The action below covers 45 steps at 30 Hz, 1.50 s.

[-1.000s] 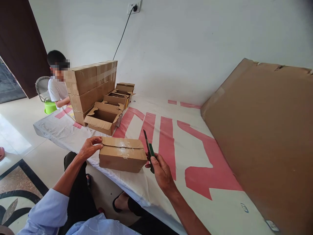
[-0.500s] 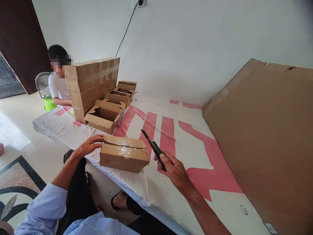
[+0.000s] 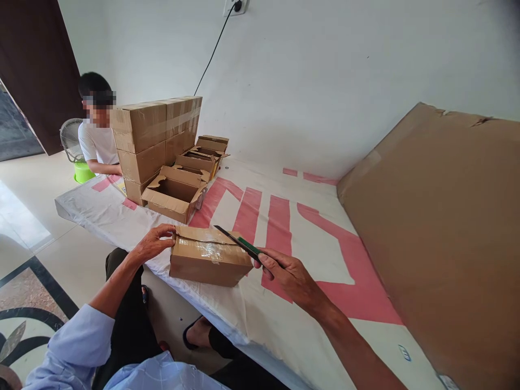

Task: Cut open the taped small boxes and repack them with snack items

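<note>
In front of me a taped cardboard box [image 3: 209,271] sits near the table's front edge. Clear tape runs over its top seam, where a flap edge stands slightly raised. My left hand [image 3: 155,242] grips the box's left end, with bent fingers at the upper corner. In my right hand [image 3: 289,275] is a utility knife [image 3: 248,247] with a green and black handle. Its long blade is out and points left over the box's top, near the seam; I cannot tell whether it touches the cardboard.
Beyond the box stands an open carton [image 3: 173,192], with more open cartons [image 3: 195,162] behind it. Stacked closed boxes [image 3: 147,127] rise at the left. A person [image 3: 97,143] leans on the table behind them. A large cardboard sheet [image 3: 439,216] slopes along the right side.
My right hand has tilted the knife down and leftward, bringing the blade over the box's top. My left hand stays at the box's left end.
</note>
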Available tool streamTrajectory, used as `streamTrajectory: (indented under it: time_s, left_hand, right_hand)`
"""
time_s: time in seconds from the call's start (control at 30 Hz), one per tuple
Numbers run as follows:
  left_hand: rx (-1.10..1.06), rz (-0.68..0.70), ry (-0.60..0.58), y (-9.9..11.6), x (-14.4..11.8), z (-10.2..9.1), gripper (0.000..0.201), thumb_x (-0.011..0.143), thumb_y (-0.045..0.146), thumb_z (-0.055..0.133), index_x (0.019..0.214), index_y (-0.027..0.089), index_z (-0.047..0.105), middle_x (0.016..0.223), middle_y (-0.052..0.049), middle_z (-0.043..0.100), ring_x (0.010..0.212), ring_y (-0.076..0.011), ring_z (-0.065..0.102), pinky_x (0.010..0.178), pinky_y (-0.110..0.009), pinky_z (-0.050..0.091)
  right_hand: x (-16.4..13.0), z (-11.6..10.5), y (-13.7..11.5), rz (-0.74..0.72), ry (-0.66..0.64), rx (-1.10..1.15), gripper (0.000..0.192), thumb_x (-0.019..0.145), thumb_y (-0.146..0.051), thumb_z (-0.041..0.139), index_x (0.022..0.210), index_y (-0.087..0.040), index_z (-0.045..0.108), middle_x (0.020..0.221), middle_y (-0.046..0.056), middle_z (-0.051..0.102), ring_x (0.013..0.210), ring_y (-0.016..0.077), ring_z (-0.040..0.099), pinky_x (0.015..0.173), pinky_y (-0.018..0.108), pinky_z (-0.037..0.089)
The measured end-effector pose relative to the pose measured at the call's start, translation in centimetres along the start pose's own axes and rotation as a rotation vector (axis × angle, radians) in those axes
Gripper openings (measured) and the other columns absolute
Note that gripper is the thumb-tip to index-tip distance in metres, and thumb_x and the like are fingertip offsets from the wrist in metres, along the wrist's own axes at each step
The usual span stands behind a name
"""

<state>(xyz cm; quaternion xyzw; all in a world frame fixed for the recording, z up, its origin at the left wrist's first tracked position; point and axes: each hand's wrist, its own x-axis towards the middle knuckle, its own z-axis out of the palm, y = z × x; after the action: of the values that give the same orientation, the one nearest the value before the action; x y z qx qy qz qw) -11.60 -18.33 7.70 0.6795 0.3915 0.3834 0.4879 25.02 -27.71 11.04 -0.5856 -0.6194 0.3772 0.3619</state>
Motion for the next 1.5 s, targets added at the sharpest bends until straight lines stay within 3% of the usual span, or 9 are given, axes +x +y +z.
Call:
streamTrajectory:
  time_s: [0.17, 0.3, 0.43, 0.53, 0.77, 1.07, 1.27, 1.5]
  left_hand:
    - [0.06, 0.037, 0.05, -1.2, 0.1, 0.6, 0.04, 0.081, 0.022, 0.073, 0.12, 0.02, 0.079, 0.135, -0.011, 0.071, 0.123, -0.0285, 0.066, 0.113, -0.046, 0.05]
    - [0.11, 0.076, 0.07, -1.8, 0.2, 0.7, 0.036, 0.086, 0.029, 0.074, 0.121, 0.02, 0.079, 0.132, -0.011, 0.072, 0.124, -0.0289, 0.066, 0.114, -0.048, 0.05]
    - [0.091, 0.09, 0.036, -1.5, 0.1, 0.9, 0.032, 0.081, 0.022, 0.076, 0.112, 0.02, 0.083, 0.132, -0.011, 0.072, 0.127, -0.0284, 0.065, 0.117, -0.045, 0.047]
    - [0.047, 0.1, 0.007, -0.7, 0.1, 1.3, 0.029, 0.08, 0.018, 0.073, 0.107, 0.022, 0.086, 0.136, -0.009, 0.071, 0.132, -0.0284, 0.063, 0.12, -0.042, 0.043]
    - [0.033, 0.116, -0.056, 1.0, -0.3, 1.8, 0.037, 0.081, 0.021, 0.074, 0.116, 0.026, 0.086, 0.132, -0.006, 0.074, 0.132, -0.0298, 0.06, 0.12, -0.041, 0.042]
    - [0.071, 0.11, -0.069, 0.7, -0.1, 1.6, 0.042, 0.078, 0.018, 0.074, 0.118, 0.025, 0.085, 0.132, -0.005, 0.074, 0.129, -0.0287, 0.061, 0.119, -0.039, 0.041]
    - [0.067, 0.097, -0.082, 1.0, -0.2, 1.4, 0.041, 0.077, 0.017, 0.076, 0.116, 0.025, 0.086, 0.132, -0.006, 0.073, 0.13, -0.0298, 0.061, 0.12, -0.04, 0.041]
    - [0.097, 0.133, -0.083, 1.6, -0.2, 1.4, 0.037, 0.081, 0.022, 0.078, 0.117, 0.026, 0.086, 0.131, -0.006, 0.075, 0.125, -0.0302, 0.064, 0.118, -0.041, 0.044]
  right_hand:
    - [0.0, -0.7, -1.0, -0.078, -0.041, -0.091, 0.052, 0.092, -0.066, 0.055, 0.098, -0.021, 0.08, 0.083, 0.005, 0.072, 0.07, 0.0204, 0.06, 0.063, 0.033, 0.052]
    - [0.2, -1.3, -2.0, -0.128, -0.067, -0.148, 0.052, 0.095, -0.064, 0.054, 0.109, -0.023, 0.084, 0.084, 0.006, 0.078, 0.085, 0.0267, 0.071, 0.079, 0.038, 0.059]
    - [0.6, -1.8, -2.7, -0.137, -0.136, -0.18, 0.052, 0.096, -0.061, 0.057, 0.121, -0.024, 0.083, 0.115, 0.01, 0.083, 0.106, 0.0316, 0.075, 0.095, 0.043, 0.059]
    - [0.9, -2.1, -3.5, -0.136, -0.192, -0.206, 0.052, 0.095, -0.061, 0.058, 0.122, -0.025, 0.083, 0.125, 0.009, 0.081, 0.114, 0.0329, 0.075, 0.098, 0.043, 0.059]
    - [2.2, -2.8, -5.9, -0.139, -0.226, -0.303, 0.053, 0.092, -0.063, 0.059, 0.118, -0.025, 0.085, 0.118, 0.009, 0.083, 0.106, 0.0325, 0.075, 0.093, 0.043, 0.059]
    - [3.4, -1.9, -9.4, -0.153, -0.365, -0.385, 0.056, 0.093, -0.059, 0.055, 0.121, -0.021, 0.084, 0.095, 0.007, 0.081, 0.089, 0.0263, 0.071, 0.077, 0.037, 0.054]
    - [4.3, -1.0, -10.1, -0.204, -0.39, -0.45, 0.05, 0.096, -0.053, 0.052, 0.122, -0.025, 0.084, 0.094, 0.004, 0.082, 0.083, 0.023, 0.07, 0.072, 0.033, 0.05]
    - [4.4, -0.2, -10.7, -0.392, -0.316, -0.626, 0.041, 0.1, -0.043, 0.05, 0.119, -0.033, 0.084, 0.09, 0.001, 0.083, 0.077, 0.0212, 0.07, 0.066, 0.031, 0.048]
